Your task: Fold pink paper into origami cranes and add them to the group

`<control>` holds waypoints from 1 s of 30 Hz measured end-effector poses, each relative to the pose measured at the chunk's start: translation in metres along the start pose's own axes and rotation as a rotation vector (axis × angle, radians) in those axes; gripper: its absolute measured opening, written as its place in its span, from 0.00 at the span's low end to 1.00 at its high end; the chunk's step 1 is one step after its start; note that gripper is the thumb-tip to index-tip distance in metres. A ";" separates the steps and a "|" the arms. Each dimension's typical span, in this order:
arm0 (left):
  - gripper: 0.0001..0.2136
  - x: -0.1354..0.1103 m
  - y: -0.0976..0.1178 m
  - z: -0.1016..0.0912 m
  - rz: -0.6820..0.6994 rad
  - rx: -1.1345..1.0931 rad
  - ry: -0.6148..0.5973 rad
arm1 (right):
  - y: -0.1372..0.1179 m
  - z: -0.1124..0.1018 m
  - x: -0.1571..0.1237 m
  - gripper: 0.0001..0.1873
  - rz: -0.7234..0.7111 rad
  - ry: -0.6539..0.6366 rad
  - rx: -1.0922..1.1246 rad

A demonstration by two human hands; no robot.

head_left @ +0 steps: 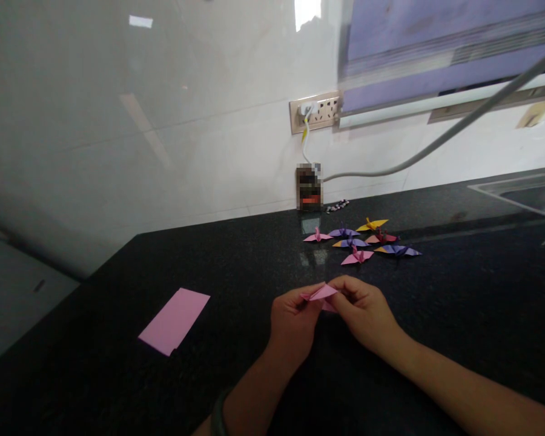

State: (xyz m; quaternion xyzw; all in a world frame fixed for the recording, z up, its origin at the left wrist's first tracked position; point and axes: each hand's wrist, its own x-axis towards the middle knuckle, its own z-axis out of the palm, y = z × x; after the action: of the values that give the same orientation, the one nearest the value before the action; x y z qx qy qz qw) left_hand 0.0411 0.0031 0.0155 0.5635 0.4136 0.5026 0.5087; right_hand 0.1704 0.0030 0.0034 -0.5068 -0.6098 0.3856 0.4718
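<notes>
Both hands meet fingertip to fingertip over the dark counter (236, 266), apparently so that the folded pink paper (324, 293) can be steadied from two sides at once: the left hand (293, 321) pinches its left end, the right hand (366, 309) its right end, and the small paper sits bridged between them. Holding so small a thing by its edges probably leaves its creases in sight and within reach of both thumbs. Just beyond the right hand stands a loose group of paper birds (350, 243), pink, purple, yellow and red, wings spread; they seem set there to be out of the fingers' way. Well apart, to the left of the left hand, the flat pink sheets (175, 321) lie where that hand could likely reach them without crossing the birds. As for pose, the left forearm rises steeply from below, a dark band (218, 415) at its wrist, with the fingers curled inward; the right forearm slants in from the lower right, its index finger arched over and its thumb pointing toward the paper. The hidden fingertips under the paper cannot be made out.
</notes>
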 end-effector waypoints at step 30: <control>0.07 0.006 -0.010 -0.009 -0.155 -0.285 -0.068 | -0.011 -0.004 0.003 0.12 0.164 -0.100 0.301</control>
State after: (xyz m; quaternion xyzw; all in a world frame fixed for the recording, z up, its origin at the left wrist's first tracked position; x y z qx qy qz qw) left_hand 0.0339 0.0114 0.0060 0.4689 0.3630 0.4958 0.6345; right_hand 0.1708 0.0040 0.0155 -0.4587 -0.5243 0.5345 0.4785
